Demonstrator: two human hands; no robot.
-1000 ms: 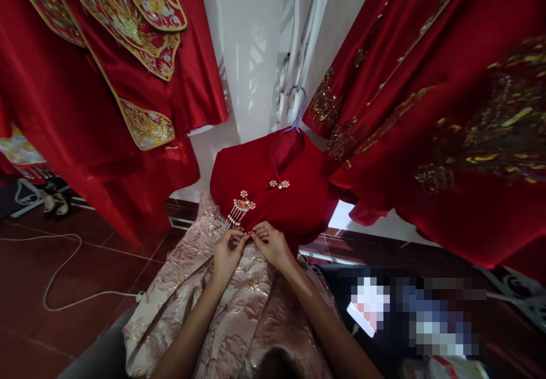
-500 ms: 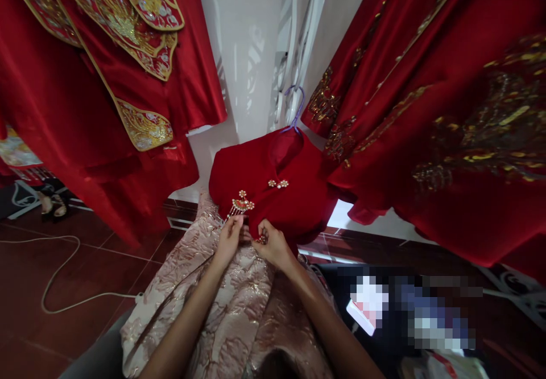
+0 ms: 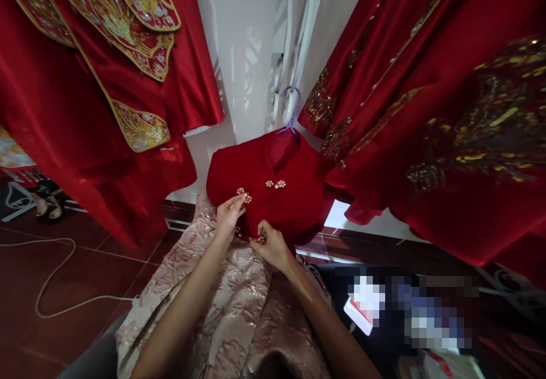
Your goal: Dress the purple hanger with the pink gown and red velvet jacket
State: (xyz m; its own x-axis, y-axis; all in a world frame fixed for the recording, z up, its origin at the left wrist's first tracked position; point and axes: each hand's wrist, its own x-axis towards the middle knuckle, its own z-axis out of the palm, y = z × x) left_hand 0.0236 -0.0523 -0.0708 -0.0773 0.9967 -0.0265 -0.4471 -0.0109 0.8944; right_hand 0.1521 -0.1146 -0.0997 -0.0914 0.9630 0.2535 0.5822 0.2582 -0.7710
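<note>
A short red velvet jacket (image 3: 294,200) hangs from a purple hanger (image 3: 289,111) over a pale pink brocade skirt (image 3: 230,305). A pearl clasp (image 3: 275,184) sits near the jacket's collar. My left hand (image 3: 228,217) covers the fan-shaped tassel brooch, its fingers pinched at the pearl fastening (image 3: 244,194) above it. Lower down, my right hand (image 3: 269,245) is closed on a small beaded fastening (image 3: 261,237) at the jacket's hem.
Red satin robes with gold embroidery hang at the left (image 3: 106,83) and at the right (image 3: 426,117). A white cable (image 3: 55,279) loops over the dark red floor tiles. Shoes (image 3: 45,208) stand at the far left. White panels (image 3: 256,54) rise behind.
My left hand has risen from the jacket's hem to the pearl fastening and now covers the tassel brooch. My right hand has stayed at the hem, pinching the beaded piece.
</note>
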